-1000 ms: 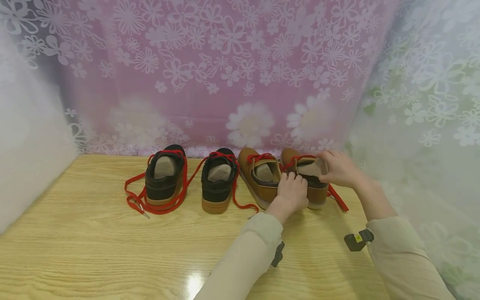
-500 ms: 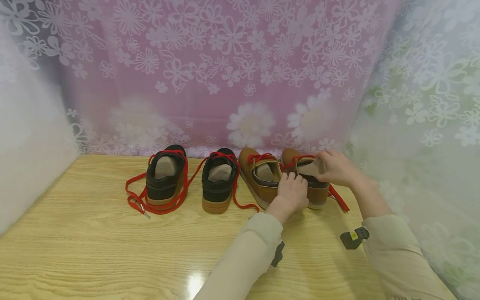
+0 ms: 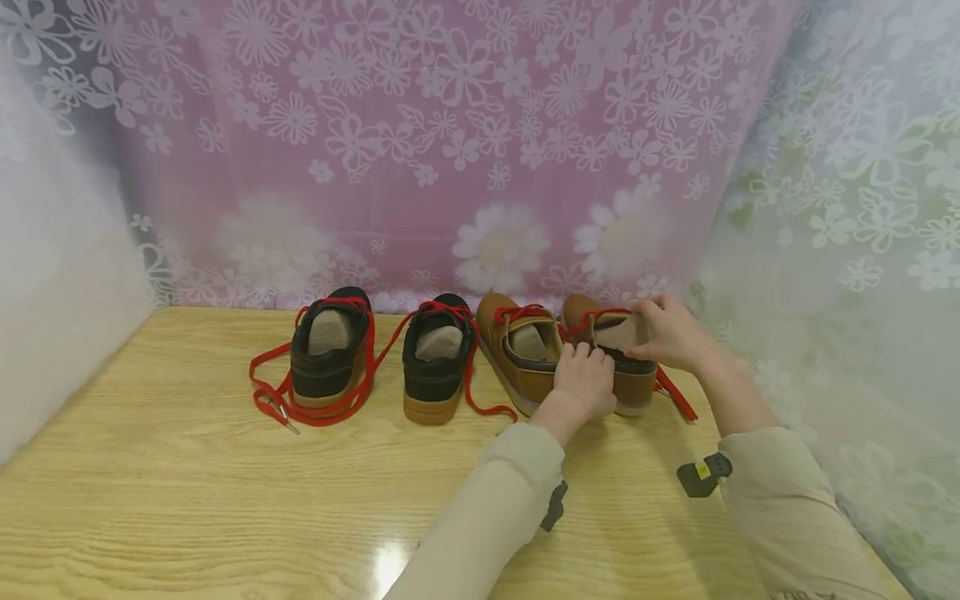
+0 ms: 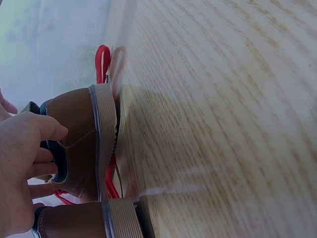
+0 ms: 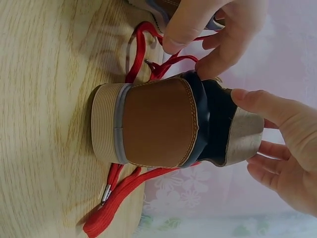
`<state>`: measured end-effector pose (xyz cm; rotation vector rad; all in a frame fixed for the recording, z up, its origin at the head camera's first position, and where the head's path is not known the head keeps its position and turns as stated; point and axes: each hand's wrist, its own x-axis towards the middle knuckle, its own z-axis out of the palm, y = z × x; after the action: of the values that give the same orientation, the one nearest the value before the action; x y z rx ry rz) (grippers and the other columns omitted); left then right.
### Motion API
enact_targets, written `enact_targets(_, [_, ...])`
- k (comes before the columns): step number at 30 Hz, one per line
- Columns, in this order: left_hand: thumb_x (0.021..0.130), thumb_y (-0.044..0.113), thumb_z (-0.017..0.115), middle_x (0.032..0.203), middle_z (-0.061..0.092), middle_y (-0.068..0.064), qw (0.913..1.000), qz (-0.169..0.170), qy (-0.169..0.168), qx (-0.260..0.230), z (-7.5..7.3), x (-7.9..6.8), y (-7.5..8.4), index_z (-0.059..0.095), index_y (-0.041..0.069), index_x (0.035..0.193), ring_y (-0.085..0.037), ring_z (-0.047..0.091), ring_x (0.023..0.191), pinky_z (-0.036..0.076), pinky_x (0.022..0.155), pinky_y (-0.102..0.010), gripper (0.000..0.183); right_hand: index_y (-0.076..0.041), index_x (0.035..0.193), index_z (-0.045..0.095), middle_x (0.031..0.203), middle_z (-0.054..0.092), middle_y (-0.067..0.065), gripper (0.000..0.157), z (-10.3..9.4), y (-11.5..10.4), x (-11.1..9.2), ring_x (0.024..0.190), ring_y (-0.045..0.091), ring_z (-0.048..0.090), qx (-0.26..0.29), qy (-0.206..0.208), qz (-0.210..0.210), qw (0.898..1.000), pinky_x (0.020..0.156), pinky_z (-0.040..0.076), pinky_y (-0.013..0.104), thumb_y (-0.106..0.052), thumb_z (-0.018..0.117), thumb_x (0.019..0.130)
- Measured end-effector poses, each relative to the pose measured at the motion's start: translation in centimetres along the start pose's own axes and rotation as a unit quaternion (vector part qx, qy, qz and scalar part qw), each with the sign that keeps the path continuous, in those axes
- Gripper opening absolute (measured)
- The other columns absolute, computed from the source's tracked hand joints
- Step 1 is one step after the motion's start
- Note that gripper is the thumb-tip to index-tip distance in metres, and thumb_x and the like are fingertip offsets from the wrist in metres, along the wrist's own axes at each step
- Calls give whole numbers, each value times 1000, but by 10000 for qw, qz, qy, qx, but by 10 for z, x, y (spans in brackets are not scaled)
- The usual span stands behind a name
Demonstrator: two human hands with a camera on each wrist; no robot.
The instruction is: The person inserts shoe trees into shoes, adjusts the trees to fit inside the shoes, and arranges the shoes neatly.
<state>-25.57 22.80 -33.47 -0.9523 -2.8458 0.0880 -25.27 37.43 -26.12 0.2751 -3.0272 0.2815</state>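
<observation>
My right hand (image 3: 671, 333) pinches the heel end of a beige insole (image 5: 245, 136) between thumb and fingers. Its front part is inside the rightmost brown shoe (image 3: 636, 390), hidden by the shoe's upper, while the heel end stands up out of the dark-lined opening. On the shoe's left side, my left hand (image 3: 585, 385) grips the collar; the left wrist view has its thumb (image 4: 52, 128) over the brown leather at the heel and the other fingers along the opening. Red laces (image 5: 119, 201) trail beside this shoe onto the table.
A second brown shoe (image 3: 536, 387) stands close at the left hand. Further left are two black shoes (image 3: 322, 379) with beige insoles and long red laces spread on the wooden table (image 3: 225, 508). A pink floral curtain (image 3: 375, 200) hangs behind, with a pale curtain (image 3: 847, 333) at the right.
My right hand and forearm have shifted slightly left, and the insole's heel end has moved a little left over the shoe opening. My left hand stays in place at the collar.
</observation>
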Motion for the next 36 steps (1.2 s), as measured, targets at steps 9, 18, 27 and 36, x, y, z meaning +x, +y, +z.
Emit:
enact_targets(9, [87,50,52,124,47,12,10000,6,-38,-9,0,1,-2,48,29,130,-12,37,115,24,97,-34,48,9,126,46,122,39,34,63,0,-4,4,111,49,38,-129,95,-77,9998,89,34,59,-18,74,76])
enact_targets(18, [88,50,51,125,47,12,9999,41,-83,46,2,0,-2,48,29,131,-13,37,115,24,98,-35,48,9,125,46,119,41,33,62,9,-5,9,107,47,40,-360,100,-136,9992,86,36,57,-17,73,76])
enact_targets(27, [87,51,52,126,46,13,9999,57,-79,45,2,1,-1,47,29,131,-13,35,116,22,99,-35,50,9,124,47,117,44,32,62,12,-5,12,106,47,42,-599,145,-169,9980,87,35,58,-19,73,76])
enact_targets(36, [87,51,52,126,46,13,9999,27,-81,57,2,1,0,46,29,133,-13,35,117,22,100,-35,51,12,119,45,116,45,30,61,19,1,14,106,46,42,-725,168,-95,9972,89,35,55,-21,74,76])
